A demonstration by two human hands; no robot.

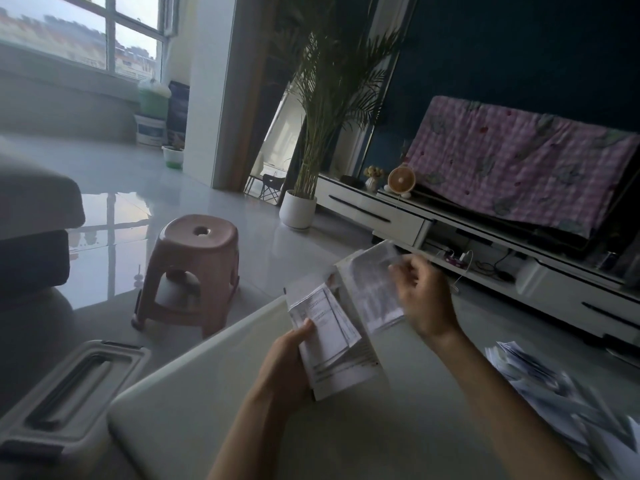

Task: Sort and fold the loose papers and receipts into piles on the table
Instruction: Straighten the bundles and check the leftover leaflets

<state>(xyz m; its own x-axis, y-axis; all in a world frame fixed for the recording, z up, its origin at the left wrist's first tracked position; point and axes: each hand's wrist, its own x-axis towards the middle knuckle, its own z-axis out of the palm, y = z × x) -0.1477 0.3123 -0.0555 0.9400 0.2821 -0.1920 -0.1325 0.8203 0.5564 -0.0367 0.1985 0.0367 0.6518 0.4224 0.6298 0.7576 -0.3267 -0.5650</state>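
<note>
Holding a small stack of receipts (332, 344) above the desk (207, 410), the left hand (287, 365) grips its near-left corner, thumb on top, fingers curled underneath. The right hand (427, 299) is up at the far end, fingers curled. It looks to pinch the top edge of one printed sheet (372, 289) that stands raised off the stack. It's blurred there, so exact contact pts are hard to tell. The other loose papers (554, 389) lie in a messy heap on the desk's right side, apart from the stack.

Handling, as a guess: thin paper, v. light, floppy, some creased. Sheets will likely slide on each other & on the smooth desk top. Best taken at a corner or short edge w/ thumb & fingertips. A hard squeeze would crumple, a quick tug may tear or drag a neighbour sheet along. Folding needs flat backing, i.e. the desk.

Room: a bare desk stretch lies in front & left of the hands, prob. enough for piles. The desk's left edge & rounded corner are near. Beyond, lower down, are a grey plastic lid (69, 386) & a pink stool (194, 268), so light sheets set close to that edge could slip off. The heap at right runs out of frame, so can't tell how near the desk edge it sits.
</note>
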